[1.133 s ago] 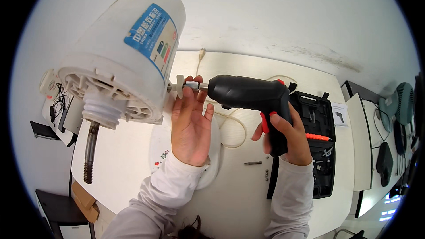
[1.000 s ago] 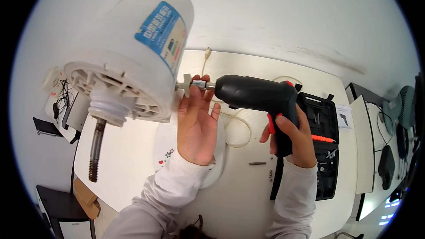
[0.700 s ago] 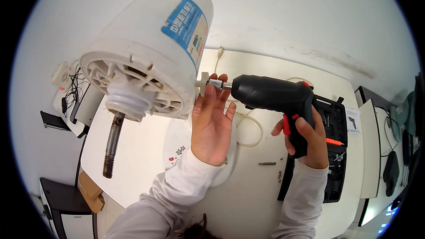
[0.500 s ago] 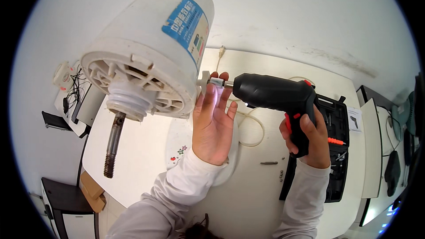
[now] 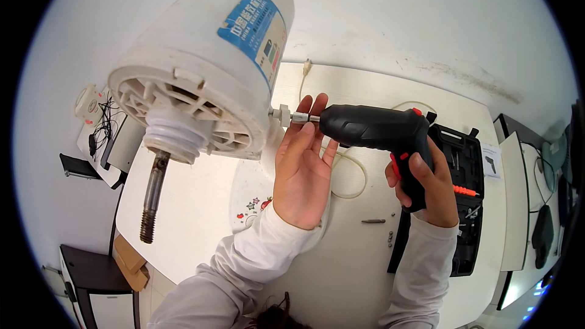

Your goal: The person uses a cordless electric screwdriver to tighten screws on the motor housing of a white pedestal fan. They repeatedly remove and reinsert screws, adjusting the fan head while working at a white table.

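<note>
A white fan motor housing stands at the upper left, a ribbed ring and threaded metal shaft on its near face. From its right side sticks a small white knob. My right hand is wrapped round the grip of a black cordless screwdriver, which points left. The silver socket bit at its front meets the knob. Around that bit, my left hand has its thumb in front and fingers behind, palm facing up, in a light hold.
Below the housing is a white round base with printed pictures. A pale cord loops behind my left hand. Loose bits lie on the white table. An open black tool case is at the right, beside a leaflet.
My left hand has shifted slightly right and down from the knob, showing more of it and a short stem. The housing sits a little further left and higher in view.
</note>
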`<state>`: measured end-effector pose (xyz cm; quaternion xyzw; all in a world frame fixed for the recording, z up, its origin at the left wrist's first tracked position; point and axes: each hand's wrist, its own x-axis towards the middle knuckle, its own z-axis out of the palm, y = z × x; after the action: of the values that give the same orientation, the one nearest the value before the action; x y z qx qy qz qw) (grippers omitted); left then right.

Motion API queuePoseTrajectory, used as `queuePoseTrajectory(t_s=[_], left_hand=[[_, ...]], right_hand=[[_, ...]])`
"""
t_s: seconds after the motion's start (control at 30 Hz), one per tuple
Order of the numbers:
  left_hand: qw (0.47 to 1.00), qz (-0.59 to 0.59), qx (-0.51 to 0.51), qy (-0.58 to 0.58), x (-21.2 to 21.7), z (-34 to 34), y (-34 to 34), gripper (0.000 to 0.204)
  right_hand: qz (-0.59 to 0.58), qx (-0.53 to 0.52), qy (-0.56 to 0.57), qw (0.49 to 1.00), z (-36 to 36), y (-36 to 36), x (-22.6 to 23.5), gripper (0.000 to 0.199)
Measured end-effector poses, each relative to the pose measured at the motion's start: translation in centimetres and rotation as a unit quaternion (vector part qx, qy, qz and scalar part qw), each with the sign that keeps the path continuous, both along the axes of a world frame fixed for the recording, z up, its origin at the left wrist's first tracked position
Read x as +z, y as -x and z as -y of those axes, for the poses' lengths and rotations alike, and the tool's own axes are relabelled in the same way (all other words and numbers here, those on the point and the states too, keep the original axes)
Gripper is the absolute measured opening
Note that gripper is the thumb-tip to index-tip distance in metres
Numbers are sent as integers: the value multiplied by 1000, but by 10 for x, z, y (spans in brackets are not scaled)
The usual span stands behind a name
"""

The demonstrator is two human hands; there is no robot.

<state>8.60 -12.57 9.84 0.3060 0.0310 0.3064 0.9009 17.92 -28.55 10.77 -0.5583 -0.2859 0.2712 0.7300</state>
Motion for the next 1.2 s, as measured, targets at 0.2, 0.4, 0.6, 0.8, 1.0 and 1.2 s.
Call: queuePoseTrajectory(t_s=[0.2,0.4,0.6,0.8,1.0,1.2], left_hand=[[999,27,-18,7,0,1,-2,40],[997,50,-49,37,-1,2,-3,42],[997,36,-60,42,0,5,-4,40],[995,24,-97,29,-5,8,-4,43],[993,18,-113,38,-6,11,-4,40],[993,15,-112,32,-5,11,-2,40]], right_hand=[[-15,0,-19,1000,2,1,1,50],[-11,3,-11,1000,2,0,1,48],[-18,-4,-14,1000,1,1,2,46],[-15,-1,-9,1000,0,1,1,46],[-17,2,-16,1000,0,0,2,47],[-23,1,-26,999,0,0,1,49]])
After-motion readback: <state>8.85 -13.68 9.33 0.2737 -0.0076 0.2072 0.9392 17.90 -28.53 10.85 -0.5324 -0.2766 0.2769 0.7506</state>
